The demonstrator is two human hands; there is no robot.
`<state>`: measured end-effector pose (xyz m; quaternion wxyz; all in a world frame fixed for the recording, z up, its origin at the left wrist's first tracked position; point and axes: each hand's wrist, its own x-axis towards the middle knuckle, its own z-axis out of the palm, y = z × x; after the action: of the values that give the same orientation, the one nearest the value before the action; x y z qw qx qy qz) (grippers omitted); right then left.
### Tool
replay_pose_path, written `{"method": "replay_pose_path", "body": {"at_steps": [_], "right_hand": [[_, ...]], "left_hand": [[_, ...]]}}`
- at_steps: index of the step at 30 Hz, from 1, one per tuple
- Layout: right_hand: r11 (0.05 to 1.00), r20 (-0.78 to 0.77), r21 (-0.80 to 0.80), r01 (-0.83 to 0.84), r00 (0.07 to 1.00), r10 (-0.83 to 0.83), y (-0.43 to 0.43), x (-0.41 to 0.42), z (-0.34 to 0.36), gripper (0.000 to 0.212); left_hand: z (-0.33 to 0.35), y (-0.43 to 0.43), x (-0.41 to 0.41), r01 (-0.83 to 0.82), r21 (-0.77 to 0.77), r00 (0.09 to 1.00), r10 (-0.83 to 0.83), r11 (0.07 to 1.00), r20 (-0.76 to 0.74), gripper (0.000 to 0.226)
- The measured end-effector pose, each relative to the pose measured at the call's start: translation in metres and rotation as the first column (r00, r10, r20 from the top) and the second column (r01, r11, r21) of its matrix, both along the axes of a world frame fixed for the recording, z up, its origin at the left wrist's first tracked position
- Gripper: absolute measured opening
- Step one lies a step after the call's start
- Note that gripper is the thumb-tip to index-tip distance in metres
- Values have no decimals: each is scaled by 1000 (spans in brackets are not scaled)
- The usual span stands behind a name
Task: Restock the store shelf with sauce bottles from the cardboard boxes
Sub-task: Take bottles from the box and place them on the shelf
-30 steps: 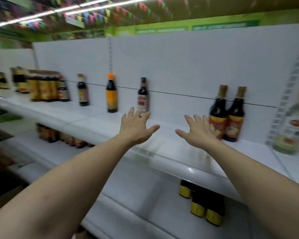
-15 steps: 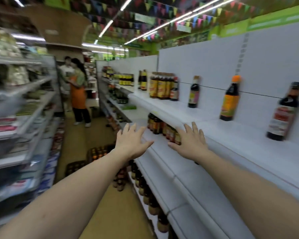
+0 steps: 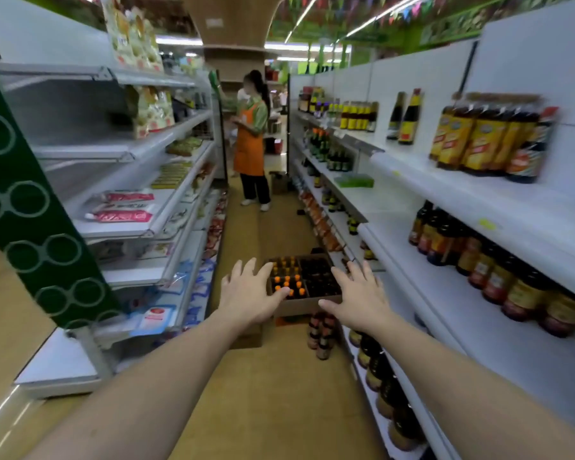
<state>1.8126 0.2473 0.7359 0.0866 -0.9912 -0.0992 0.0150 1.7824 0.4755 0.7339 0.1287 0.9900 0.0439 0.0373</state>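
Note:
An open cardboard box (image 3: 304, 303) stands on the aisle floor ahead, filled with sauce bottles: orange-capped ones (image 3: 287, 280) on its left side, dark-capped ones (image 3: 319, 277) on its right. My left hand (image 3: 248, 293) and my right hand (image 3: 359, 295) are stretched out in front of me, fingers spread, holding nothing, and appear in front of the box's near corners. The white store shelf (image 3: 478, 194) runs along the right with yellow-labelled sauce bottles (image 3: 472, 137) on its top tier and dark bottles (image 3: 498, 277) below.
Three loose bottles (image 3: 321, 333) stand on the floor just before the box. A person in an orange apron (image 3: 251, 141) stands further down the aisle. Shelves of packaged goods (image 3: 140, 207) line the left. A small box (image 3: 278, 182) sits near that person's feet.
My view has swung left from facing the white shelf to looking down the aisle. Both hands stayed open and outstretched, and are now in front of the cardboard box.

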Motion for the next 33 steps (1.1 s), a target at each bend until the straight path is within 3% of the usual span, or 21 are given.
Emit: {"method": "replay_pose_path", "body": {"at_steps": [11, 19, 33], "right_hand": [[991, -211, 14, -134, 968, 134, 87, 197, -121, 89], [968, -370, 25, -248, 897, 240, 129, 350, -160, 88], [956, -614, 30, -293, 749, 249, 279, 554, -264, 88]], "left_hand": [[-116, 57, 161, -154, -26, 971, 146, 988, -189, 78], [-163, 103, 292, -278, -25, 909, 255, 960, -329, 79], [-275, 242, 491, -363, -147, 833, 250, 920, -494, 76]]}}
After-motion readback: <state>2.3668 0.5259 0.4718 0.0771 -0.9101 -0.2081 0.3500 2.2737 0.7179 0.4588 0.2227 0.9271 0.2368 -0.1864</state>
